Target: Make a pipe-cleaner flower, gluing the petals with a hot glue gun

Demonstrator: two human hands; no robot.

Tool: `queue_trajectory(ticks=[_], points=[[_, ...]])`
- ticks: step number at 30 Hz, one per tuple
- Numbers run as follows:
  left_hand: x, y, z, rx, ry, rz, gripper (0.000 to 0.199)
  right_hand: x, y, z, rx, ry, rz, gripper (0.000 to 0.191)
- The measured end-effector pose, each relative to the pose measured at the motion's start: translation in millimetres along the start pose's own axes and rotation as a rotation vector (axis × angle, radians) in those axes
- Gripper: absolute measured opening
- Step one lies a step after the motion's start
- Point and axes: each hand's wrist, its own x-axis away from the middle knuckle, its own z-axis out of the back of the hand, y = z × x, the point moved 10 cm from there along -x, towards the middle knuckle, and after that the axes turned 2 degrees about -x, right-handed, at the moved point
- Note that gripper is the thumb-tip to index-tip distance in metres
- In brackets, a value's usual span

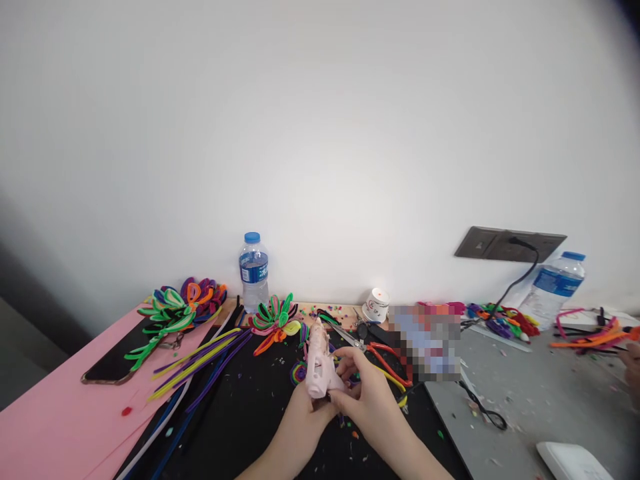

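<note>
Blue-labelled water bottle, writing unreadable

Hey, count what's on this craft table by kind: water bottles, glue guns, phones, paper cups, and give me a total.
Water bottles: 2
Glue gun: 1, held in both hands (left hand, right hand)
Phone: 1
Paper cup: 1
Total: 5

Bright, even light | soft shadows | dark vignetted corners | edges bowed
</note>
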Motion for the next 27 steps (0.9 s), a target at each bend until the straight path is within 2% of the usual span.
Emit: queue_trajectory(ticks=[2, 4, 6, 8, 9, 11, 13, 16, 21, 24, 27], points=[[-1, -2, 2.3, 0.028, 0.025, 0.009, 0.032, 1, -1, 7, -0.028, -0.036, 0.003, 0.039], [-1, -8, 4.4, 0.081, 0.054, 0.06, 0.036, -1, -7, 27, 0.064, -0.038, 0.036, 0.028], [-1, -15, 5.7, 0.111, 0.078, 0.106, 0.037, -6, -18, 63, 0.339, 0.037, 0.124, 0.014], [-1, -19, 4.8, 0.12, 0.076, 0.115, 0.035, -13, -28, 98, 0.697, 0.106, 0.218, 0.012], [-1, -21, 4.0, 0.123, 0.072, 0.112, 0.034, -18, -27, 109, 0.879, 0.088, 0.234, 0.012], [-1, -22, 2.4, 0.12, 0.066, 0.099, 0.032, -32, -12, 125, 1.188, -0.004, 0.166, 0.014], [-1, -22, 0.1, 0.093, 0.061, 0.087, 0.03, -43, 5, 128, 1.374, -0.117, 0.135, 0.014], [-1, -22, -3.3, 0.038, 0.06, 0.093, 0.028, -52, 25, 116, 1.457, -0.221, 0.156, 0.016], [2, -23, -6.6, 0.009, 0.055, 0.126, 0.026, -60, 52, 98, 1.452, -0.25, 0.187, 0.02], [3, -24, -6.9, -0.001, 0.047, 0.133, 0.025, -64, 52, 100, 1.436, -0.244, 0.204, 0.019], [2, -21, -7.8, -0.009, 0.038, 0.115, 0.024, -69, 32, 114, 1.422, -0.205, 0.215, 0.018]])
